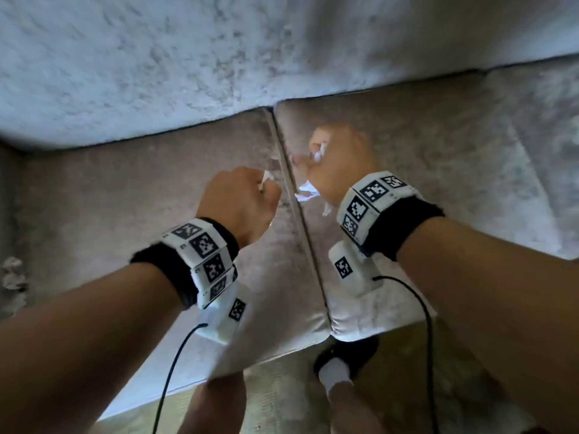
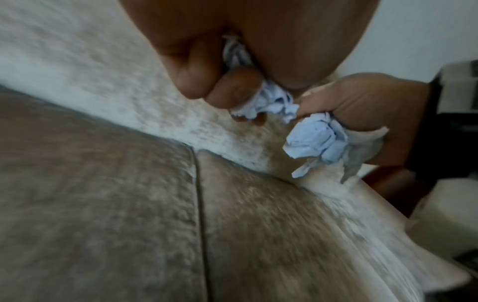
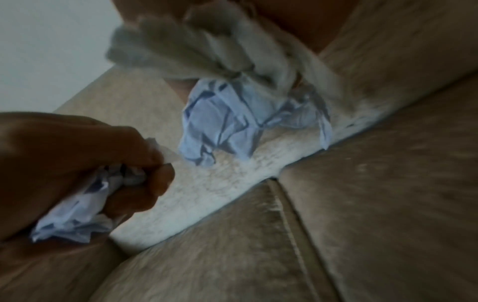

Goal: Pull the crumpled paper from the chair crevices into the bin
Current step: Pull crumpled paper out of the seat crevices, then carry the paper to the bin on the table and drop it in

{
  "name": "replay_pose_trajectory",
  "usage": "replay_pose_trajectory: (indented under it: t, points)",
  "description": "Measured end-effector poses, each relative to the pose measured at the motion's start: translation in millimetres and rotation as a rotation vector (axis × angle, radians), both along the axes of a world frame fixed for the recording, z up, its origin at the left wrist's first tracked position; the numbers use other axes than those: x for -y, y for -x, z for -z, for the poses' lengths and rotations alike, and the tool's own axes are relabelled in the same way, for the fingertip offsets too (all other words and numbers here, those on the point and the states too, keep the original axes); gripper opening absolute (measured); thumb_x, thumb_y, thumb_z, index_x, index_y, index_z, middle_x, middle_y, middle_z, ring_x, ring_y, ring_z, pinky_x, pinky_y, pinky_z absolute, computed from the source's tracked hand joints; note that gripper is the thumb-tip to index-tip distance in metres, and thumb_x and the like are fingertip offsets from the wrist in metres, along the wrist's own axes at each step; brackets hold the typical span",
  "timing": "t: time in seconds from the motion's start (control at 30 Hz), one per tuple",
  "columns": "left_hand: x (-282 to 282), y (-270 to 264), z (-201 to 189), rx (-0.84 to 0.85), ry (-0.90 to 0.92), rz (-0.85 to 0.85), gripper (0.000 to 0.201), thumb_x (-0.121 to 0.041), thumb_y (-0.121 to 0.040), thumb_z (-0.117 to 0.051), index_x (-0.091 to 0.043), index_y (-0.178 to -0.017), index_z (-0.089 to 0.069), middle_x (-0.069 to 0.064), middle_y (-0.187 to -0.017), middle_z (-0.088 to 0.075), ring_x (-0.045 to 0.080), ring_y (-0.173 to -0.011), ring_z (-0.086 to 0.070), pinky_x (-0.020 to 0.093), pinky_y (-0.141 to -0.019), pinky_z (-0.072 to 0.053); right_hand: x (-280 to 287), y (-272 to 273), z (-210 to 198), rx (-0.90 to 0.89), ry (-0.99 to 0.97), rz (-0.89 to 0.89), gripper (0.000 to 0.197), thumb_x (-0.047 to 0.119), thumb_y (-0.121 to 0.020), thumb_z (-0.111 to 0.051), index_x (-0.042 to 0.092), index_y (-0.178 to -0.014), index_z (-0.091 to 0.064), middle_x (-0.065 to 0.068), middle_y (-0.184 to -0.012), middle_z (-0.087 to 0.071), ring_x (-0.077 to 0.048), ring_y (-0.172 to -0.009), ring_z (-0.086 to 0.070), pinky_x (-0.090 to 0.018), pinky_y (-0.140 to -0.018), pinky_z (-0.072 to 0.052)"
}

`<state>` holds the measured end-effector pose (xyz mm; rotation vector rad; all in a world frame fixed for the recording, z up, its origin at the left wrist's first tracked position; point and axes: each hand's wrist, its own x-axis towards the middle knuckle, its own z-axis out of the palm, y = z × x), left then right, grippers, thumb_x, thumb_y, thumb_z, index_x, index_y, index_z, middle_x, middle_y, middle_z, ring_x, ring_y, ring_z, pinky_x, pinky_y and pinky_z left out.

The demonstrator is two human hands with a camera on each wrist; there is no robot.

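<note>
Your left hand (image 1: 238,203) is closed around one crumpled paper (image 2: 269,102), and your right hand (image 1: 340,164) grips another paper ball (image 3: 220,120), both above the seat cushions (image 1: 125,189). The paper looks light and soft, so hold the whole ball, not a loose corner. No bin is visible.

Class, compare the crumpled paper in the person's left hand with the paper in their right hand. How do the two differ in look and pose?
The left hand has its crumpled paper balled inside a tight fist, only edges poking out. The right hand holds its paper looser, a larger share hanging below the fingers. The left paper sits over the left seat cushion, the right paper over the right cushion. Both are pale, creased and lifted clear of the seat.
</note>
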<state>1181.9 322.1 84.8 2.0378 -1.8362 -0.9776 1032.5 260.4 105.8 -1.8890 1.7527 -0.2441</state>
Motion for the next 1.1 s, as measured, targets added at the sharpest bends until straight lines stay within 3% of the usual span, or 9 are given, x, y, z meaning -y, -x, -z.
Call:
replay_pose_trajectory:
  t: [0.07, 0.27, 0.43, 0.53, 0.67, 0.73, 0.87, 1.0, 1.1]
  points:
    - [-1, 45, -3, 0.018, -0.004, 0.104, 0.042, -0.041, -0.079, -0.030, -0.013, -0.065, -0.058, 0.006, -0.065, -0.067, 0.029, -0.068, -0.060, 0.039, -0.066, -0.051, -15, 50, -5, 0.026, -0.021, 0.058, 0.021, 0.029, -0.084, -0.064, 0.022, -0.073, -0.049, 0.004, -0.073, -0.051, -0.015, -0.076, -0.050, -0.025, -0.073, -0.040]
    - [-7, 222, -38, 0.059, 0.062, 0.361, 0.019, -0.032, -0.090, -0.047, -0.024, -0.089, -0.065, 0.007, -0.079, -0.069, 0.031, -0.079, -0.063, 0.037, -0.072, -0.052, -80, 228, -41, 0.084, 0.020, 0.369, 0.022, 0.031, -0.083, -0.067, 0.023, -0.068, -0.052, 0.005, -0.074, -0.054, -0.014, -0.076, -0.052, -0.021, -0.065, -0.035]
    - [-32, 389, -91, 0.072, 0.100, 0.662, 0.017, -0.029, -0.091, -0.047, -0.023, -0.078, -0.056, -0.001, -0.074, -0.059, 0.026, -0.073, -0.053, 0.030, -0.065, -0.038, -153, 380, -91, 0.117, 0.064, 0.684, 0.030, 0.031, -0.079, -0.069, 0.025, -0.060, -0.047, 0.007, -0.070, -0.056, -0.018, -0.078, -0.060, -0.022, -0.063, -0.041]
    - [-64, 486, -120, 0.088, 0.127, 0.888, 0.024, -0.027, -0.089, -0.044, -0.017, -0.072, -0.058, 0.000, -0.069, -0.062, 0.025, -0.070, -0.057, 0.026, -0.062, -0.045, -207, 464, -122, 0.145, 0.122, 0.872, 0.028, 0.031, -0.080, -0.071, 0.025, -0.063, -0.049, 0.007, -0.074, -0.061, -0.018, -0.082, -0.061, -0.024, -0.067, -0.047]
    - [-130, 607, -158, 0.007, 0.206, 1.098, 0.027, -0.034, -0.080, -0.037, -0.020, -0.065, -0.055, 0.002, -0.065, -0.063, 0.032, -0.071, -0.062, 0.039, -0.069, -0.053, -302, 559, -148, 0.135, 0.238, 1.145, 0.020, 0.035, -0.081, -0.072, 0.023, -0.078, -0.056, 0.007, -0.081, -0.064, -0.017, -0.086, -0.059, -0.027, -0.074, -0.049]
    - [-170, 659, -174, 0.007, 0.277, 1.191, 0.025, -0.030, -0.083, -0.040, -0.019, -0.066, -0.056, 0.001, -0.068, -0.061, 0.034, -0.076, -0.060, 0.039, -0.072, -0.052, -354, 596, -154, 0.140, 0.254, 1.264, 0.017, 0.038, -0.081, -0.070, 0.025, -0.083, -0.058, 0.006, -0.087, -0.066, -0.018, -0.090, -0.060, -0.030, -0.077, -0.051]
    - [-257, 739, -188, -0.038, 0.298, 1.385, 0.028, -0.034, -0.077, -0.032, -0.019, -0.062, -0.051, -0.004, -0.059, -0.060, 0.030, -0.069, -0.057, 0.038, -0.070, -0.050, -457, 650, -158, 0.116, 0.247, 1.504, 0.017, 0.043, -0.082, -0.064, 0.029, -0.080, -0.055, 0.008, -0.088, -0.064, -0.015, -0.085, -0.055, -0.024, -0.065, -0.039]
    - [-332, 791, -183, -0.110, 0.312, 1.498, 0.031, -0.033, -0.077, -0.036, -0.013, -0.067, -0.056, 0.003, -0.060, -0.061, 0.033, -0.069, -0.057, 0.038, -0.063, -0.049, -554, 685, -156, 0.070, 0.273, 1.750, 0.016, 0.040, -0.082, -0.063, 0.027, -0.079, -0.055, 0.006, -0.084, -0.064, -0.017, -0.078, -0.054, -0.024, -0.066, -0.038]
    - [-370, 816, -171, -0.118, 0.317, 1.562, 0.029, -0.032, -0.077, -0.039, -0.009, -0.070, -0.056, 0.009, -0.062, -0.059, 0.038, -0.071, -0.055, 0.041, -0.062, -0.049, -606, 698, -143, 0.060, 0.234, 1.808, 0.012, 0.036, -0.084, -0.064, 0.029, -0.085, -0.053, 0.005, -0.087, -0.061, -0.017, -0.078, -0.052, -0.023, -0.065, -0.035]
